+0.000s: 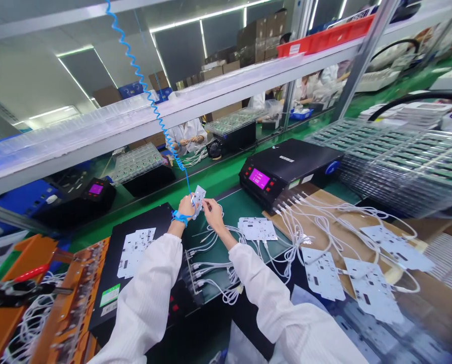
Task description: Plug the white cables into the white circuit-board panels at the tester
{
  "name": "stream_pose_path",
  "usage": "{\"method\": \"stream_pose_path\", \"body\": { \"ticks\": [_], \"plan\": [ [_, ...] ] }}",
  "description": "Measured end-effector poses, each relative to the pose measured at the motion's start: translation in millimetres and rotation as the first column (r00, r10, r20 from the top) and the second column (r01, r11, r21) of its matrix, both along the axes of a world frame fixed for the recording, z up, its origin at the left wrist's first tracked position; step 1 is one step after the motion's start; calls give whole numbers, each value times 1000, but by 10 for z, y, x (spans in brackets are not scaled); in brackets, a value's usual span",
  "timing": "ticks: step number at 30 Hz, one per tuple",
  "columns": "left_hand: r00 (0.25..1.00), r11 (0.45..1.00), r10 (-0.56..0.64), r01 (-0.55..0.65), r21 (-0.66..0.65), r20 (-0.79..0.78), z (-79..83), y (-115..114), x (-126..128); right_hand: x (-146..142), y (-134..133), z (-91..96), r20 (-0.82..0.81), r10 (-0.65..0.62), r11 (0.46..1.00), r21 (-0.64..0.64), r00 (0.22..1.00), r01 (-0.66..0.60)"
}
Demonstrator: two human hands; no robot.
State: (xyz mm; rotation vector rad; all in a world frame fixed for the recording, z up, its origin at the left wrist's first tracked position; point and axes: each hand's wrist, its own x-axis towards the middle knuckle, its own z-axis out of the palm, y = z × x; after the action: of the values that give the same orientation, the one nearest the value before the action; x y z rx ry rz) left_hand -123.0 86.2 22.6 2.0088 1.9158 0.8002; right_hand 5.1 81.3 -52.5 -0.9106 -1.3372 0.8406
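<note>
My left hand (186, 206), with a blue strap (180, 218) round its wrist, is closed on a small white circuit board (199, 196) and holds it tilted up above the bench. At the board's lower right edge, my right hand (213, 213) has its fingers pinched together. Whatever lies between those fingertips is too small to make out; a white cable curves close beside that hand. Below both hands, white cables (220, 268) run from a row of plugs. Another white circuit board (257, 229) lies to the right, with cables at its lower edge.
Black boxes stand at left (135, 215) and right (290, 162), the right one with a lit screen. More white boards (324, 273) lie among cables. Stacked clear trays (393, 167) fill the right. An orange fixture (70, 303) sits left. A coiled blue cord (150, 96) hangs down. A person works opposite.
</note>
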Motion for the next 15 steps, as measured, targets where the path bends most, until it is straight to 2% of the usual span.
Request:
{"method": "stream_pose_path", "body": {
  "ticks": [6, 15],
  "plan": [
    [990, 996, -83, 80, -34, -118, -53, 11, 80, 46, -27, 35, -101, -44, 998, 32, 994, 47],
    [977, 986, -159, 150, -67, -143, -78, 25, 92, 34, 19, 120, -102, -101, 995, 10, 990, 102]
  ]
}}
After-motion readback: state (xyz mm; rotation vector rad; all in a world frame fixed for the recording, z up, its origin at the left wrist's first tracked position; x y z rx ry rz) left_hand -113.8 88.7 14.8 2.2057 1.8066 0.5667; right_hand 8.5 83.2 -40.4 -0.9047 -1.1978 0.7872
